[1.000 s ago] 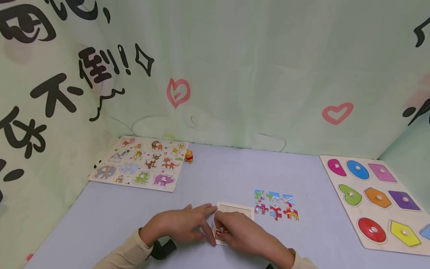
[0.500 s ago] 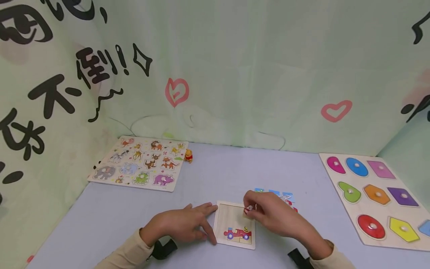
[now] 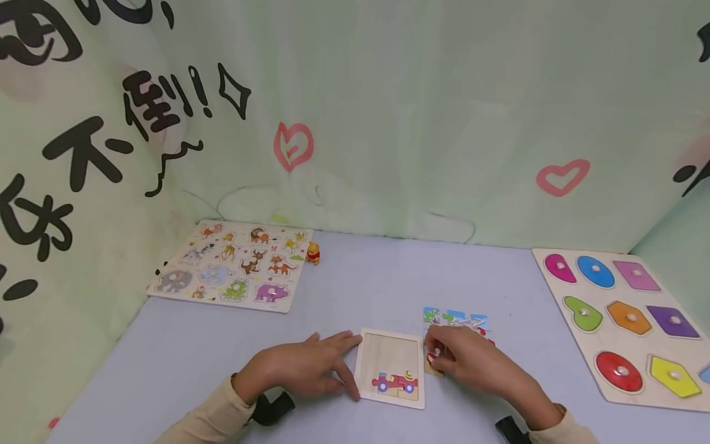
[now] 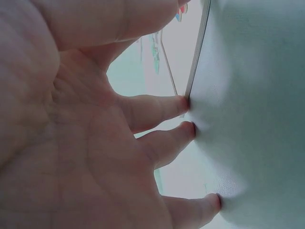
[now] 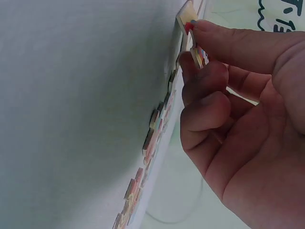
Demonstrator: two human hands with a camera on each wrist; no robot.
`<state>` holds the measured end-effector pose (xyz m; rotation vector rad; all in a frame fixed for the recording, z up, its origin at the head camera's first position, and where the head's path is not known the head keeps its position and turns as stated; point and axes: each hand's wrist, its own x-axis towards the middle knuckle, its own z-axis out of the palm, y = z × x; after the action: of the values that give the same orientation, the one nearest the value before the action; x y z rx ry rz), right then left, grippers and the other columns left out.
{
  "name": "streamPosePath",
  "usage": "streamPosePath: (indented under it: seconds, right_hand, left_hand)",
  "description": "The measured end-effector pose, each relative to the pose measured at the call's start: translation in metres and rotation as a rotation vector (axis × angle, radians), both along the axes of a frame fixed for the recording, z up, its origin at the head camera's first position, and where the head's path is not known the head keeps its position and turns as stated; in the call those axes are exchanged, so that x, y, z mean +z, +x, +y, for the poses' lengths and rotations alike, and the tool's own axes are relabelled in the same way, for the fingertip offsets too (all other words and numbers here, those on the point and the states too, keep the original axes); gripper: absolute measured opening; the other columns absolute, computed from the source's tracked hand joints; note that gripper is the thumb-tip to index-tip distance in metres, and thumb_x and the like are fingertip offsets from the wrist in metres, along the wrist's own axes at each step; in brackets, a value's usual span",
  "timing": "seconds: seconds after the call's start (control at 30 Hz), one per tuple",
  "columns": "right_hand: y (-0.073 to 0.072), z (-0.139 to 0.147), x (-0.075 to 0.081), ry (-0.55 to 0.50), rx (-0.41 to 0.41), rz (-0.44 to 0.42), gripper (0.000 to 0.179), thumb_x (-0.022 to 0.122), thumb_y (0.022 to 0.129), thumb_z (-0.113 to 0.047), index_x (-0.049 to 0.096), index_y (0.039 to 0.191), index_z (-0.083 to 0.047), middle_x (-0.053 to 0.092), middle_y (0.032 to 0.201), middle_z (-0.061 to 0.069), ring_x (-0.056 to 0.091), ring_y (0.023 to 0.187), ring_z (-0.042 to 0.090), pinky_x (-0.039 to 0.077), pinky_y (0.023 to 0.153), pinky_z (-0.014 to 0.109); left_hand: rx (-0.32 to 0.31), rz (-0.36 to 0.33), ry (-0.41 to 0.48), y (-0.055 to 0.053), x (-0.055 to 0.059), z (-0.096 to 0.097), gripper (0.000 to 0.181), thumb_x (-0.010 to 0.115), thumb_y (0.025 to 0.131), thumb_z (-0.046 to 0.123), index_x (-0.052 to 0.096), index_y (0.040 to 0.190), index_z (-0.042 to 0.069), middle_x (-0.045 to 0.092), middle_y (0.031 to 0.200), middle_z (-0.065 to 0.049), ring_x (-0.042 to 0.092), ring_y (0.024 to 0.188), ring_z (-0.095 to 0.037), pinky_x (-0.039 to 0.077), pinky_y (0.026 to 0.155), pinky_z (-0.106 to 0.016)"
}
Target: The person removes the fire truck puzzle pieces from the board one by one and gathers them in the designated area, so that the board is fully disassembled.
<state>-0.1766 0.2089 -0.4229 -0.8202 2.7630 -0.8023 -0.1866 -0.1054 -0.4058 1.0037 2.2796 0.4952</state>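
Note:
A small square wooden puzzle tray (image 3: 385, 354) lies in front of me, with red vehicle pieces (image 3: 395, 383) along its lower right. My left hand (image 3: 305, 368) rests at the tray's left side, fingers spread. In the left wrist view, one fingertip (image 4: 181, 104) meets the tray's edge while others press on the table. Just right of the tray, my right hand (image 3: 477, 359) pinches a jigsaw piece (image 3: 433, 362) with red on it. In the right wrist view the jigsaw piece (image 5: 187, 16) is tilted between thumb and fingers.
Loose blue-topped jigsaw pieces (image 3: 456, 317) lie beyond my right hand, which partly covers them. An animal peg board (image 3: 222, 302) is at the back left, with a small bear figure (image 3: 313, 253) beside it. A shape peg board (image 3: 588, 364) lies at the right. Curtains enclose the table.
My right hand has moved from over the tray's lower left to the right of it with the jigsaw piece, uncovering the red vehicle pieces. The left hand keeps its place.

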Motion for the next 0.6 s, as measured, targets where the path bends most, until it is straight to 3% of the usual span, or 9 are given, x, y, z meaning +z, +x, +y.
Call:
streamPosePath:
  seconds: [0.33,0.6]
  right_hand:
    - [0.0024,-0.0042,-0.0002,0.063,-0.006,0.111,0.022,0.078,0.087,-0.005,0.063,0.094,-0.019,0.053,0.088,-0.014,0.048,0.079,0.005,0.043,0.067,0.026]
    - [0.0045,-0.0066,0.0005,0.085,-0.015,0.096,0.021,0.078,0.088,-0.007,0.064,0.100,-0.017,0.054,0.091,-0.012,0.049,0.079,0.006,0.044,0.067,0.025]
  left_hand:
    - [0.017,-0.010,-0.008,0.0002,0.0026,0.0005,0.026,0.070,0.097,0.013,0.082,0.099,0.035,0.030,0.166,-0.006,0.015,0.156,-0.024,0.018,0.116,-0.069]
    - [0.024,-0.014,-0.001,0.0008,0.0012,0.0007,0.026,0.070,0.097,0.013,0.082,0.098,0.035,0.030,0.166,-0.006,0.015,0.156,-0.025,0.017,0.116,-0.069]
